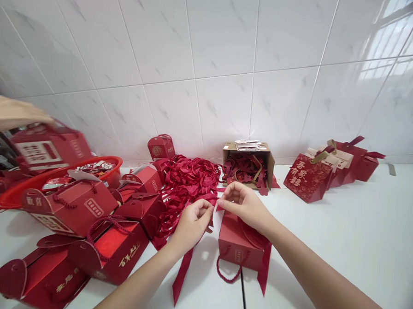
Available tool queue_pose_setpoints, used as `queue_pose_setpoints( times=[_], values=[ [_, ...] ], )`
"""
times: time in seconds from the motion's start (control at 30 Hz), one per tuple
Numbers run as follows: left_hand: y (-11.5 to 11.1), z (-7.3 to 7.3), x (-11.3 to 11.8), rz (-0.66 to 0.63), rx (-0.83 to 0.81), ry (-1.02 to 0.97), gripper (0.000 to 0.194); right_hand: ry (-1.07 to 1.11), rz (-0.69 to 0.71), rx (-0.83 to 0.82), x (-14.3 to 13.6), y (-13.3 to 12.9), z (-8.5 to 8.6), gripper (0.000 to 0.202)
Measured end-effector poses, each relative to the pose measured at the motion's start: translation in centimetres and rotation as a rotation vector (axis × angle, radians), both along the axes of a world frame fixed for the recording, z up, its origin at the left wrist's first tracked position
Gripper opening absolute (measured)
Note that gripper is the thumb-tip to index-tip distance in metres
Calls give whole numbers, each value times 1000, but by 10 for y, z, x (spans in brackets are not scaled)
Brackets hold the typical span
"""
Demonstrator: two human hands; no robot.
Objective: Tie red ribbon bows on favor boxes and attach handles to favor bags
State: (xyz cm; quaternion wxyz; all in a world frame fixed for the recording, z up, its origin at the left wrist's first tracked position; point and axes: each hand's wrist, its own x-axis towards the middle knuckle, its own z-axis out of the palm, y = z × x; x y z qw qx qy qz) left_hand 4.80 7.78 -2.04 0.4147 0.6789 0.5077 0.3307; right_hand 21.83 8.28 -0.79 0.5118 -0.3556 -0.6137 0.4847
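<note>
A red candy box with a twisted cord handle stands on the white table before me. My right hand bends over its top, thumb and fingers pinched at the pale edge of a raised flap. Just left of that flap, my left hand pinches a dark red ribbon, whose cut end hangs toward the table. Another ribbon tail comes down the box's right side. My fingers partly hide how the ribbon meets the flap.
Several red boxes crowd the left, beside a red basin of wrapped sweets. Another person's hand holds a box there. Behind lie a ribbon heap and a cardboard box of ribbon pieces. Red gift bags stand right.
</note>
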Motion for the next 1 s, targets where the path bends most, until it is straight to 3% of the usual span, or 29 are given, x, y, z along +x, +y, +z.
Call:
queue_pose_setpoints(
  times=[0.17,0.3,0.4,0.47,0.57,0.73,0.83,1.0],
  values=[
    [4,-11,-22,95,59,378,18,-72,-303,136,31,-11,19,30],
    [4,-11,-33,193,136,502,16,-454,-470,51,69,-32,28,31],
    [8,-4,-26,127,218,406,4,-676,-367,-111,84,-48,22,37],
    [10,1,-15,41,236,280,12,-674,-300,-164,85,-55,14,40],
    [11,5,4,-48,194,93,29,-566,-256,-194,80,-56,-2,41],
    [5,2,22,-97,115,-46,31,-166,-126,-233,72,-49,-25,43],
    [5,2,22,-140,61,-52,35,-39,-72,-275,70,-46,-29,46],
    [4,0,22,-167,72,7,38,-49,-67,-336,60,-46,-24,43]
  ],
)
